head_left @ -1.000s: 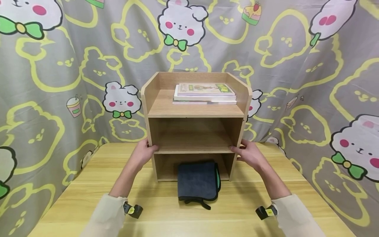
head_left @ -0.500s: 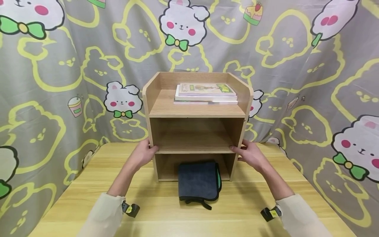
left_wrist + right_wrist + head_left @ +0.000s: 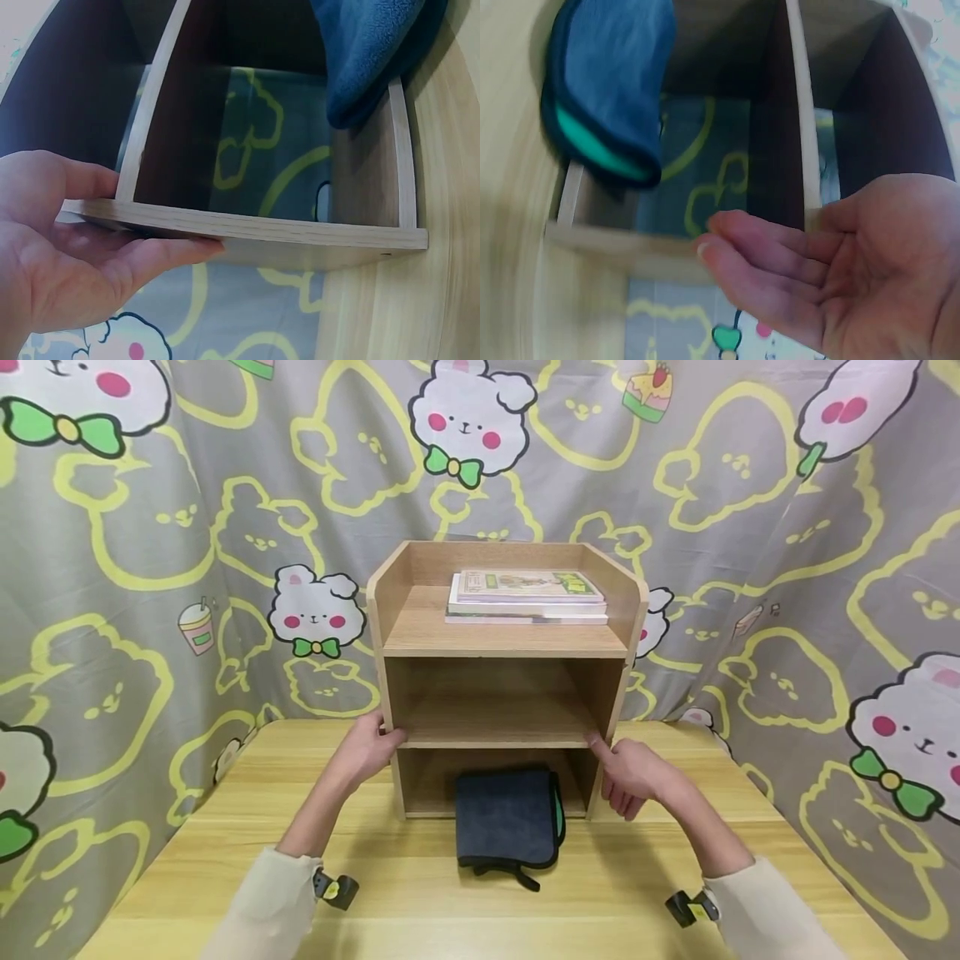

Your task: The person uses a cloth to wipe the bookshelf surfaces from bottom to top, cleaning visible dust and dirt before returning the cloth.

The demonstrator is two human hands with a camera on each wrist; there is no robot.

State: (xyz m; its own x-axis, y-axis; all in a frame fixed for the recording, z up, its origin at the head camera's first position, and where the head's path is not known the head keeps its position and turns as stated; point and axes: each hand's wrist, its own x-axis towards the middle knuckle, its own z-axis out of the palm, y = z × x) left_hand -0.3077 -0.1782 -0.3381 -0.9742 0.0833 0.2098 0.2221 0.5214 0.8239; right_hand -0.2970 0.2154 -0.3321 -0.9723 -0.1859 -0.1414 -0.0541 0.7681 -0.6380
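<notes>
A wooden desktop shelf (image 3: 506, 744) stands upright on the table. My left hand (image 3: 366, 750) grips its left side panel, thumb inside by the middle board and fingers along the outside (image 3: 67, 247). At the right panel my right hand (image 3: 632, 772) has its thumb at the middle board's end, while its fingers hang loose outside. In the right wrist view these fingers (image 3: 780, 285) are extended and relaxed, not curled round the panel. A folded dark blue plush cloth (image 3: 506, 818) with green inside, dark trim and a loop juts out of the bottom compartment.
Several thin books (image 3: 528, 597) lie stacked on the shelf's top board. The wood-grain table (image 3: 300, 827) extends to both sides and in front. A patterned grey curtain (image 3: 255, 568) surrounds it at the back and sides.
My right hand has loosened from the right panel, its fingers dropping down and outward. The left hand keeps its grip. The shelf, books and cloth stay put; the view shifts slightly.
</notes>
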